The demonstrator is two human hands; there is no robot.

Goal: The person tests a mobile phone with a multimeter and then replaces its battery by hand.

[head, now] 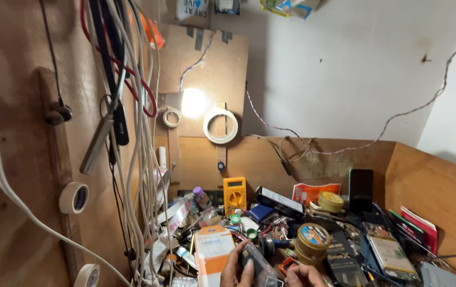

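At the bottom edge of the head view my left hand (237,268) grips a small dark phone-like device (254,264) by its left side. My right hand (305,276) touches the same device from the lower right; only the fingers show. An orange and white box (213,254) lies just left of my left hand. A round gold tin (313,242) stands just right of the device.
A yellow multimeter (235,194) leans at the back of the cluttered bench. Several white cables (143,159) hang at left. Tape rolls (220,126) hang on the brown board. An opened phone (390,254) lies at right by the wooden side wall (440,196).
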